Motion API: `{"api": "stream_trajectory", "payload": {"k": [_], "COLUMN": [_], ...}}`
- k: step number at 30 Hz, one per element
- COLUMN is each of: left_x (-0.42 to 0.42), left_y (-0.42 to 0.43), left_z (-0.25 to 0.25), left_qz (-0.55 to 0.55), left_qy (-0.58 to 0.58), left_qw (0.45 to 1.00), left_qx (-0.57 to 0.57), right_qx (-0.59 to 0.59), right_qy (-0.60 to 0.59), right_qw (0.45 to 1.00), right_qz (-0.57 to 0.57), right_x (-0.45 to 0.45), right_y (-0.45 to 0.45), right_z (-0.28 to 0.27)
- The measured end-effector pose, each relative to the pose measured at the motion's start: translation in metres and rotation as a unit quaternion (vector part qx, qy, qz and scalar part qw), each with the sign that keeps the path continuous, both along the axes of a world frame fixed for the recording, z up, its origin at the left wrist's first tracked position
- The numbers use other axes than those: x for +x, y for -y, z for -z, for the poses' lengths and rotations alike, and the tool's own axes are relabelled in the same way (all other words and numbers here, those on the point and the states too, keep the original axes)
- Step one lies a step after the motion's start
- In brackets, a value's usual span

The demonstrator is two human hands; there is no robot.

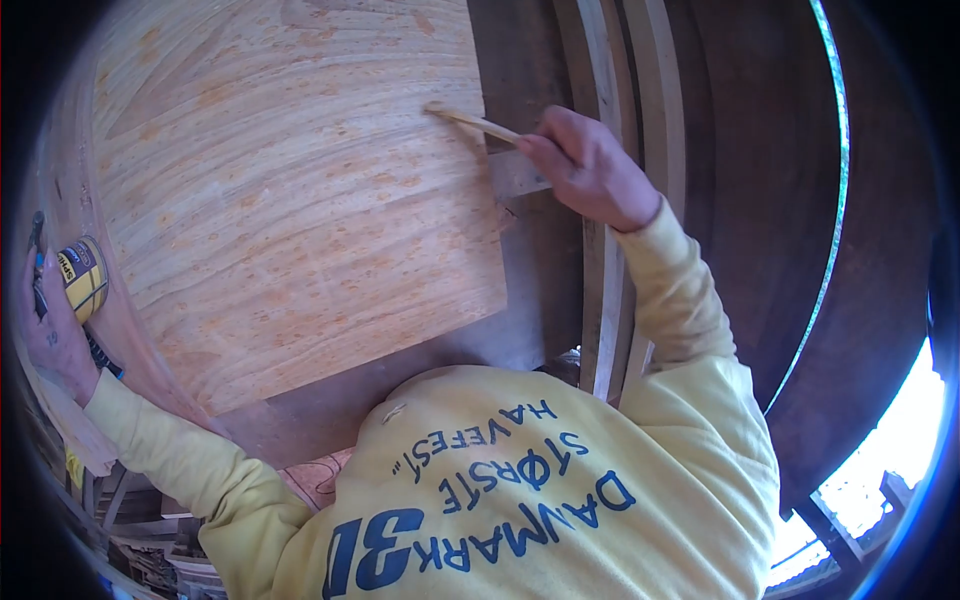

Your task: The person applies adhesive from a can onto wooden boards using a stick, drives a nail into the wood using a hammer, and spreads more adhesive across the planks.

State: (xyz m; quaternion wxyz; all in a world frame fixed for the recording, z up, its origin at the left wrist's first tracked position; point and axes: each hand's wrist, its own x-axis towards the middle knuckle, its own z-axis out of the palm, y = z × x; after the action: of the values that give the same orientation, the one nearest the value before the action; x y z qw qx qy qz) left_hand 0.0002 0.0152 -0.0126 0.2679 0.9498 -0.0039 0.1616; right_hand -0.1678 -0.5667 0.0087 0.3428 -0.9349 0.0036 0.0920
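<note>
My right hand (590,168) is closed around a thin pale wooden stick (480,123). The stick's slightly wider tip touches the face of a large light plywood sheet (300,200), close to its right edge. At the far left, my left hand (58,335) is by a yellow tin (84,278) with a dark label and seems to grip its side. The fingers there are partly hidden and distorted by the lens. A dark tool-like object (104,358) shows beside that hand; its kind is unclear.
Upright timber battens (655,110) stand right of the plywood, with dark brown panels (760,180) beyond. A bright gap (838,170) runs down between them. Daylight enters at the lower right. Stacked wood pieces (165,545) lie at the lower left. My yellow sweatshirt (560,500) fills the bottom.
</note>
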Motion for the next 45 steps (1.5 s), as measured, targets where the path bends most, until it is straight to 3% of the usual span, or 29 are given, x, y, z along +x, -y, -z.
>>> {"api": "stream_trajectory", "payload": {"k": [2, 5, 9, 14, 17, 23, 26, 29, 35, 38, 45], "left_x": [0.000, 0.007, -0.001, -0.002, -0.004, -0.010, -0.009, -0.011, -0.010, -0.010, -0.013], "left_y": [-0.003, -0.014, 0.005, 0.017, 0.019, 0.033, 0.032, 0.033, 0.037, 0.034, 0.038], "left_z": [0.002, 0.003, -0.003, -0.012, -0.010, -0.020, -0.019, -0.018, -0.023, -0.019, -0.025], "left_qz": [-0.021, 0.065, 0.029, -0.004, -0.013, -0.027, -0.026, -0.018, -0.014, 0.006, 0.018], "left_qy": [-0.025, 0.057, 0.038, 0.058, 0.046, 0.041, 0.037, 0.042, 0.065, 0.079, 0.124], "left_qw": [0.998, 0.991, 0.997, 0.990, 0.998, 0.995, 0.997, 0.999, 0.993, 0.996, 0.988], "left_qx": [-0.045, 0.100, 0.055, 0.129, 0.049, 0.088, 0.062, 0.030, 0.095, 0.035, 0.092], "right_qx": [-0.010, -0.001, 0.017, 0.040, 0.065, 0.022, -0.052, -0.055, -0.047, -0.056, -0.058], "right_qy": [0.019, 0.009, -0.018, -0.058, -0.017, 0.017, 0.027, -0.010, 0.047, 0.001, 0.019], "right_qw": [1.000, 1.000, 1.000, 0.997, 0.998, 0.999, 0.996, 0.996, 0.994, 0.996, 0.990], "right_qz": [-0.008, -0.004, -0.002, 0.013, 0.007, -0.034, -0.065, -0.069, -0.090, -0.068, -0.128], "right_x": [0.001, -0.005, 0.003, 0.018, 0.015, 0.025, 0.028, 0.029, 0.028, 0.031, 0.041], "right_y": [0.000, 0.009, -0.006, -0.015, -0.030, -0.059, -0.058, -0.048, -0.047, -0.059, -0.061], "right_z": [0.001, 0.001, 0.002, -0.005, -0.004, 0.004, 0.011, 0.009, 0.014, 0.006, 0.000]}}
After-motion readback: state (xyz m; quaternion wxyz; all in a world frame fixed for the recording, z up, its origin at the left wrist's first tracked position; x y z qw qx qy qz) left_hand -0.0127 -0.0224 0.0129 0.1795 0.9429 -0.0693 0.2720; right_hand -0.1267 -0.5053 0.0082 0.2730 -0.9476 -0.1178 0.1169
